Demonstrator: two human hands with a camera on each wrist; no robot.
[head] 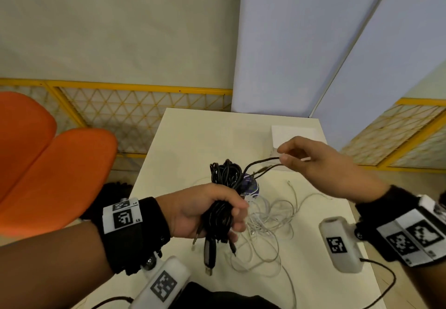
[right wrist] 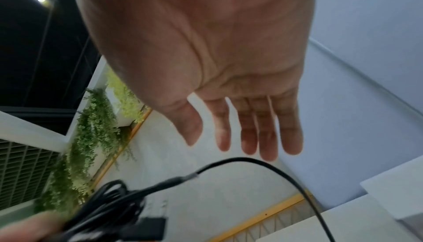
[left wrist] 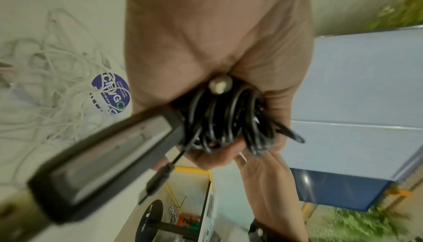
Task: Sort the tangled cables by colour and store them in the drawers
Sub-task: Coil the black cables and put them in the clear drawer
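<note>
My left hand (head: 237,214) grips a thick bundle of black cables (head: 225,173) above the white table (head: 193,134). Plugs, one of them a USB plug (head: 209,253), hang below the fist. In the left wrist view the fingers wrap the black coil (left wrist: 228,119). Two loose black cable ends (head: 263,163) reach right toward my right hand (head: 283,155), whose fingers are straight and spread (right wrist: 228,137); a black cable (right wrist: 240,160) arcs just beyond the fingertips, apart from them. A tangle of white cables (head: 268,217) lies on the table under the hands.
A white drawer box (head: 294,134) stands at the table's back right, partly hidden by my right hand. A round blue sticker (head: 249,184) lies among the white cables. Orange chairs (head: 60,175) stand left; a yellow mesh fence (head: 135,105) and blue partition (head: 301,43) stand behind.
</note>
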